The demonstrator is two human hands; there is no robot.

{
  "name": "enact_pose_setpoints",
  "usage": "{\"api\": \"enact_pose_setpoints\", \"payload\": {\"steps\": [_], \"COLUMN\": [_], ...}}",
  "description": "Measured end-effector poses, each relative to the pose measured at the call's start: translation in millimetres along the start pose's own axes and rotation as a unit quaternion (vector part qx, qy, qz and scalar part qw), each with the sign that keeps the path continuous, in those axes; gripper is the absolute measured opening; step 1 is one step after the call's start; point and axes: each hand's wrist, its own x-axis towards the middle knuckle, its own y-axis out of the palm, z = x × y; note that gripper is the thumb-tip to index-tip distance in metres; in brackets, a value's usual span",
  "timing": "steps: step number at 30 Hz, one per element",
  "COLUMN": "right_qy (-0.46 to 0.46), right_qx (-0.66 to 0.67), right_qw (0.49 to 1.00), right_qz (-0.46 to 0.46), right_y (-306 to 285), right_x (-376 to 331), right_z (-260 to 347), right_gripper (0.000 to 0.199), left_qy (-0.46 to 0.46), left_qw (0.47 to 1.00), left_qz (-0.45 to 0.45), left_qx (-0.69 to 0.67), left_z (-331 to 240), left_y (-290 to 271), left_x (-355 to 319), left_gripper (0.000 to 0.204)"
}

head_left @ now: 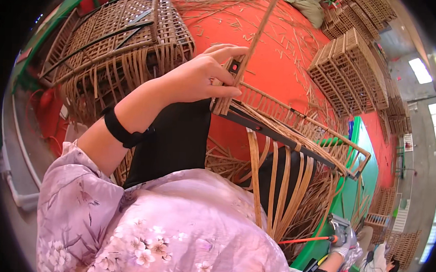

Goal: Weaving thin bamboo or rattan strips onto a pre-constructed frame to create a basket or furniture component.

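Note:
My left hand (203, 77), a black band on its wrist, reaches to the near left corner of a dark rectangular frame (281, 134). Its thumb and fingers close around a brown wicker strip (258, 38) that stands up at that corner. Several flat loose strips (278, 197) hang from the frame's near bar over my lap. At the lower right, my right hand (341, 243), in a pale glove, grips a grey metal tool that looks like a staple gun (339, 222). An orange hose (306, 240) runs from it toward my lap.
A part-woven wicker basket (120, 39) stands at the left on a green frame. Stacked wicker crates (349, 73) are at the right, beyond a green board (363, 142). Cut strips litter the red floor (274, 65). Another person (375, 264) sits at the lower right.

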Motion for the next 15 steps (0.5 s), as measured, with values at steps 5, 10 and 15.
{"api": "enact_pose_setpoints", "payload": {"steps": [5,10,15], "right_qy": [-0.01,-0.088,-0.13], "right_qx": [-0.037,-0.09,-0.217], "right_qw": [0.999,0.991,0.942], "right_qz": [-0.002,0.035,0.221], "right_y": [15.7,78.8,190.1], "right_x": [-18.8,-80.5,-208.7], "right_z": [21.1,29.5,30.1], "right_gripper": [0.026,0.024,0.04], "left_qy": [-0.008,0.033,0.032], "left_qw": [1.0,0.999,0.999], "left_qz": [-0.01,0.008,0.002], "left_qx": [0.002,0.033,0.041], "left_z": [-5.3,-2.5,-0.7], "left_y": [0.8,1.1,4.3], "left_x": [2.3,5.0,3.1], "left_gripper": [0.019,0.021,0.02]}}
